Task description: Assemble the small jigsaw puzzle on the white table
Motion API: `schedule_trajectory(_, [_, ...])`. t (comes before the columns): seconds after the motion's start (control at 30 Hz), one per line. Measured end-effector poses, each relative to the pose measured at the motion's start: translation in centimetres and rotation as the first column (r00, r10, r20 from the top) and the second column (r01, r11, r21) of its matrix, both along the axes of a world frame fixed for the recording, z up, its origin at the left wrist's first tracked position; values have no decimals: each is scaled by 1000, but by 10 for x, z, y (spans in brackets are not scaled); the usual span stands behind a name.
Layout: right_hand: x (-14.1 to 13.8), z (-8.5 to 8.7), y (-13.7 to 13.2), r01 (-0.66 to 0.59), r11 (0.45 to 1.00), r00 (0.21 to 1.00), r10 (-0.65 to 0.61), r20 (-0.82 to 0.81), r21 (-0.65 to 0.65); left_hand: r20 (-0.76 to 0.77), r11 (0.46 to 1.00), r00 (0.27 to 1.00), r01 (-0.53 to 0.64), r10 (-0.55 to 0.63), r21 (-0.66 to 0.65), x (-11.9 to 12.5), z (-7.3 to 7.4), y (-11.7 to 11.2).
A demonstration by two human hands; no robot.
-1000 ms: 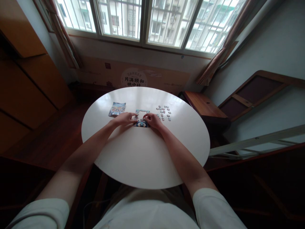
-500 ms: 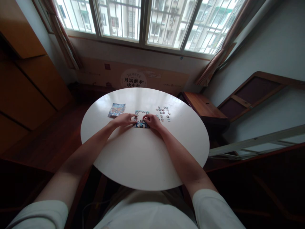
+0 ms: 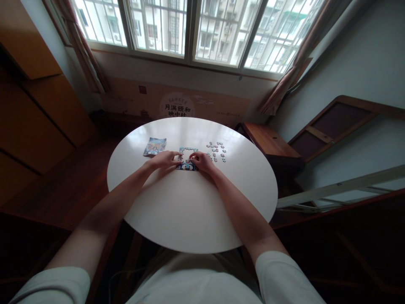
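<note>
A partly assembled jigsaw puzzle (image 3: 187, 166) lies on the white oval table, its border joined around a gap in the middle. My left hand (image 3: 165, 159) rests at the puzzle's left edge, thumb and forefinger apart, fingertips against the border. Over the right side, my right hand (image 3: 203, 161) is closed in a pinch on a small jigsaw piece, low above the inner edge of the bottom rows; the fingers partly hide it. Several loose jigsaw pieces (image 3: 215, 149) are spread to the right of the puzzle. A colourful picture packet (image 3: 155, 146) lies flat to the left.
The white table (image 3: 196, 211) has a rounded edge close to my body. Beyond its right side stands a wooden bench or low cabinet (image 3: 265, 139). Orange-brown cupboards (image 3: 47, 109) stand at the left, and a barred window (image 3: 186, 29) is ahead.
Both hands stay almost where they were, with only slight finger movement at the puzzle. The view has shifted very slightly.
</note>
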State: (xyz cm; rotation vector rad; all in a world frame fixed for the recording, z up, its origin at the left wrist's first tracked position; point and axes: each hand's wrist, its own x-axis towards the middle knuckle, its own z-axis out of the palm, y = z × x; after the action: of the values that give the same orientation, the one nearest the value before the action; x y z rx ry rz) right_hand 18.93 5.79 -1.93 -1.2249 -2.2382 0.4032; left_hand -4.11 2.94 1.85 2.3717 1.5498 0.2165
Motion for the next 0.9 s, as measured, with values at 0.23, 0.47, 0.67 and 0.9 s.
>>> schedule_trajectory(0.23, [0,-1,0,-3,1000,1000,3,-8,-2,5,1000,1000,5,-5,4,0,-1,0])
schedule_trajectory(0.47, [0,1,-1,1,1000,1000,-1,1,1,7,1000,1000,4,-4,4,0,-1,1])
schedule_trajectory(0.67, [0,-1,1,3,1000,1000,-3,2,-3,3,1000,1000,6,-6,13,-1,-1,1])
schedule_trajectory(0.9, [0,-2,2,4,1000,1000,-4,-1,-4,5,1000,1000,4,-4,15,0,-1,0])
